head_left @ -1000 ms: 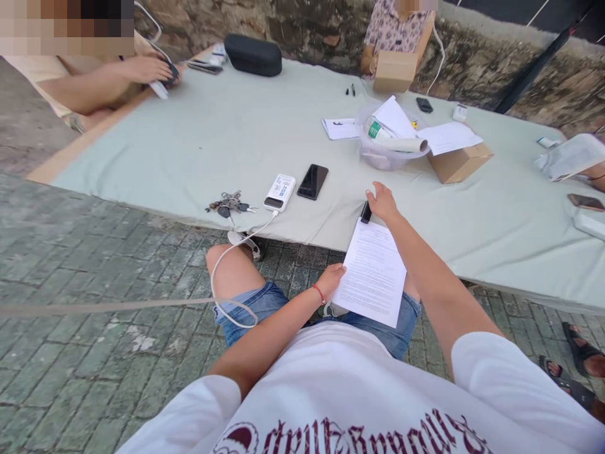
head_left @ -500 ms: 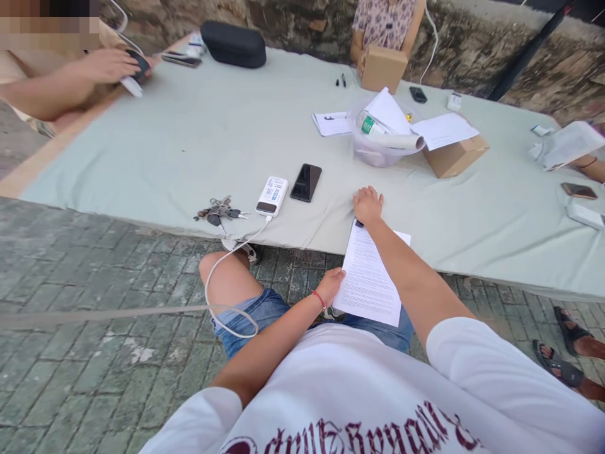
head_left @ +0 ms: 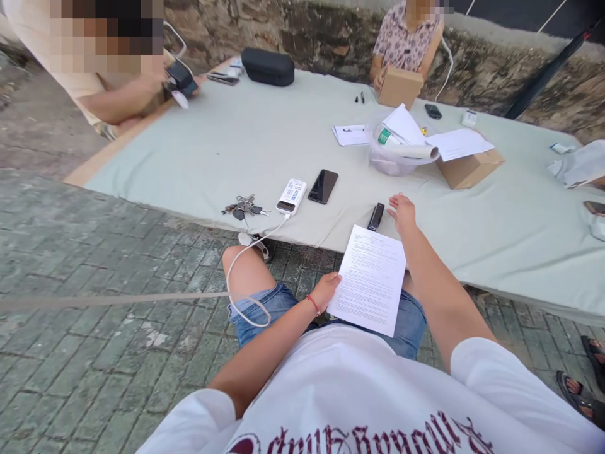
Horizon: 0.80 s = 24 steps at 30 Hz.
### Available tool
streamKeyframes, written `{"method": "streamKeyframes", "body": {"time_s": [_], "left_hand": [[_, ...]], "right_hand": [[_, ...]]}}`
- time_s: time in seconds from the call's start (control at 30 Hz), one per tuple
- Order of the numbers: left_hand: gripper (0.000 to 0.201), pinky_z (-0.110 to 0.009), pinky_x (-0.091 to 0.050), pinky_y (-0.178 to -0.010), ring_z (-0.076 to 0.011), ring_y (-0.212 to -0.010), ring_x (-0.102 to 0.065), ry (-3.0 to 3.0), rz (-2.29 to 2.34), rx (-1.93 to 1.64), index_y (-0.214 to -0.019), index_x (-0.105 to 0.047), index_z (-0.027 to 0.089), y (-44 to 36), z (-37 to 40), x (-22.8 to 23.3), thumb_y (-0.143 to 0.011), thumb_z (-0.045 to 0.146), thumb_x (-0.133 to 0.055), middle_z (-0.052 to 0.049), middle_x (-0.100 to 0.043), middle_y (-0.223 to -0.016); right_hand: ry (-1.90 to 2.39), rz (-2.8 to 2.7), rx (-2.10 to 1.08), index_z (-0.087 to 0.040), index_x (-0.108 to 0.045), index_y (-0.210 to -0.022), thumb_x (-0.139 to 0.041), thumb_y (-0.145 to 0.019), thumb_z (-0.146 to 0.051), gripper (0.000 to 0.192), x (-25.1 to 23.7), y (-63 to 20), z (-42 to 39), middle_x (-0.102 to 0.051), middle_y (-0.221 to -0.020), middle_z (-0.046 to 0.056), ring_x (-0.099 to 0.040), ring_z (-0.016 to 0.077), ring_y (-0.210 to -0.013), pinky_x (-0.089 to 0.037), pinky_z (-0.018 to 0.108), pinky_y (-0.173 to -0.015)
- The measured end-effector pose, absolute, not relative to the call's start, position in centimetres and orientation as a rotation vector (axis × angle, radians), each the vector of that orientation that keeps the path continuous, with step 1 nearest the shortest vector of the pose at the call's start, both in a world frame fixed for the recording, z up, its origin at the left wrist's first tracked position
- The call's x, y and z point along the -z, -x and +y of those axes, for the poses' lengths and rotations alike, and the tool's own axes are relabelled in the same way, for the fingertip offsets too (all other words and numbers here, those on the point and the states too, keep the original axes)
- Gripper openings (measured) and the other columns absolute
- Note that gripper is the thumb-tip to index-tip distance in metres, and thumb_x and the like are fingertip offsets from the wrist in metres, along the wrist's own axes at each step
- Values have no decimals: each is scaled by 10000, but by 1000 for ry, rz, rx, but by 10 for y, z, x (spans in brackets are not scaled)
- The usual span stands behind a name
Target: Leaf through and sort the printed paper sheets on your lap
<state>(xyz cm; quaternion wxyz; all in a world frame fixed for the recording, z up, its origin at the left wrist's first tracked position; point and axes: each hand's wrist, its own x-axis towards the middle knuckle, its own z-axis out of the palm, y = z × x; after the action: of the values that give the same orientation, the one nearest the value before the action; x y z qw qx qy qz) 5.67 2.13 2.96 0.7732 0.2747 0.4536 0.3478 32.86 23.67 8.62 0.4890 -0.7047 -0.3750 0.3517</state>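
My left hand [head_left: 327, 289] grips the left edge of a printed white sheet [head_left: 370, 279] that rests over my lap. My right hand [head_left: 403, 212] lies on the grey-green tablecloth [head_left: 246, 145] near the table's front edge, fingers apart and holding nothing. A small black device [head_left: 376, 216] lies on the cloth just left of that hand, not touched. Further left lie a black phone [head_left: 323, 186], a white power bank [head_left: 292, 196] with a white cable [head_left: 246, 258] hanging down, and a bunch of keys [head_left: 244, 206].
A clear bowl [head_left: 394, 157] holding papers and a roll stands beside a cardboard box [head_left: 469, 167]. One person at the far left holds a black device [head_left: 180, 79]; another at the far side holds a cardboard box [head_left: 399, 87]. A black case [head_left: 268, 66] lies far back. Sandalled feet [head_left: 579, 391] at right.
My right hand has let go of the small black device and shifted right, leaving it lying on the cloth. The person at the left lifted their black device. The sheet stays in my left hand.
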Motion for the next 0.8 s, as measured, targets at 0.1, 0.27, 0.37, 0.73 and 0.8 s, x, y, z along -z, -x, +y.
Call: {"method": "streamKeyframes", "body": {"time_s": [0.1, 0.27, 0.37, 0.73, 0.8], "left_hand": [[506, -363, -500, -788, -230, -772, -684, -567, 981, -777, -833, -719, 132, -38, 9, -26, -661, 590, -848, -78, -741, -810], [522, -410, -505, -942, -268, -952, -711, -495, 951, -835, -1004, -737, 145, -16, -10, -22, -711, 565, -836, -111, -775, -1002], [538, -427, -488, -1008, -282, -1047, -698, -468, 971, -867, -1071, -726, 154, -11, -13, -20, -728, 555, -828, -121, -768, -1104], [608, -451, -512, -989, -260, -966, -716, -427, 1055, -987, -1076, -683, 164, -4, -11, -20, -576, 383, -951, -85, -777, -1052], [591, -477, -517, -998, -280, -991, -722, -363, 990, -977, -1106, -685, 171, 1, -11, -22, -618, 393, -931, -98, -778, -1077]], "right_hand": [[1591, -812, -789, -224, -607, -908, -534, -892, -567, 352, -84, -352, 166, -719, -981, 69, -697, 185, -940, -589, 373, -857], [1703, -760, -898, -230, -673, -813, -684, -808, -612, 381, -63, -369, 24, -719, -828, 61, -700, 206, -819, -612, 379, -787], [1723, -753, -1204, -248, -722, -943, -723, -774, -668, 452, -49, -357, -27, -757, -966, 95, -727, 252, -949, -626, 411, -827], [1462, -734, -1451, -232, -686, -1063, -896, -614, -530, 578, -32, -267, 0, -784, -1081, 49, -743, 269, -948, -607, 434, -875], [1424, -731, -1478, -228, -702, -1077, -896, -625, -511, 568, -33, -264, 4, -786, -1090, 52, -746, 277, -955, -606, 451, -894]]}}
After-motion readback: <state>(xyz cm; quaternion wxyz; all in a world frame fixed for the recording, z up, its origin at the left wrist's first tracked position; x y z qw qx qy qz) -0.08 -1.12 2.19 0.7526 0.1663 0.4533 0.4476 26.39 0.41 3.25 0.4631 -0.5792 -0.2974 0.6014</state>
